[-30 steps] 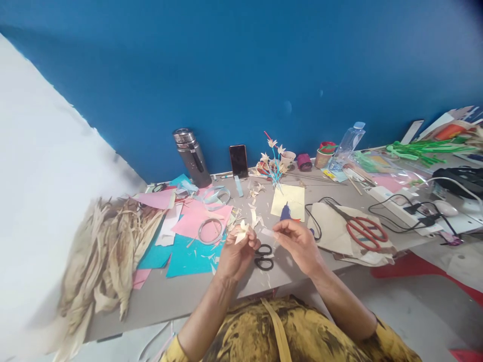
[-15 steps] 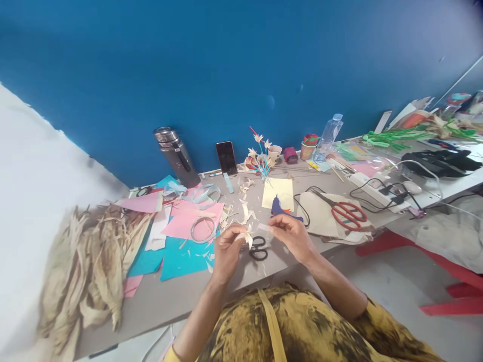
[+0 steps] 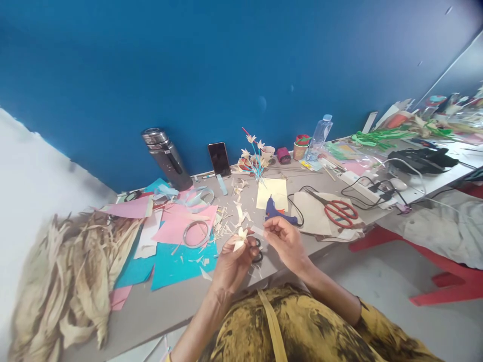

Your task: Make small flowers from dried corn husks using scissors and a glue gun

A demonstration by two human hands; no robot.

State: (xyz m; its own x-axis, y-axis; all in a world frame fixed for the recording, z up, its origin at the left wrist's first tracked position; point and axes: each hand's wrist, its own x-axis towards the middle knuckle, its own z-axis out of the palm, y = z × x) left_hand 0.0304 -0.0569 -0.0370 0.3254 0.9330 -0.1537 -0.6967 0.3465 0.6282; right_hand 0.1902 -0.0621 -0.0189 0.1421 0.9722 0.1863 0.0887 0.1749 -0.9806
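My left hand (image 3: 231, 264), fingers curled nearly closed, pinches a cream petalled flower (image 3: 240, 239) above the desk (image 3: 158, 306), its thin petals liable to crease if I squeeze, while my right hand (image 3: 289, 246) nips a pale strip (image 3: 257, 231) near the blue glue gun (image 3: 279, 213).

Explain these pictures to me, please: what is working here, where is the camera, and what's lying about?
There is no robot: these are a person's bare hands, and every picture comes from one camera on that person's head, looking forward and down. The left hand holds a pale flower; the right hand pinches a pale strip. On the table lie dry leaves, pink paper, a glue gun and red-handled scissors. Near the blue wall are a flask, a phone and a bottle.
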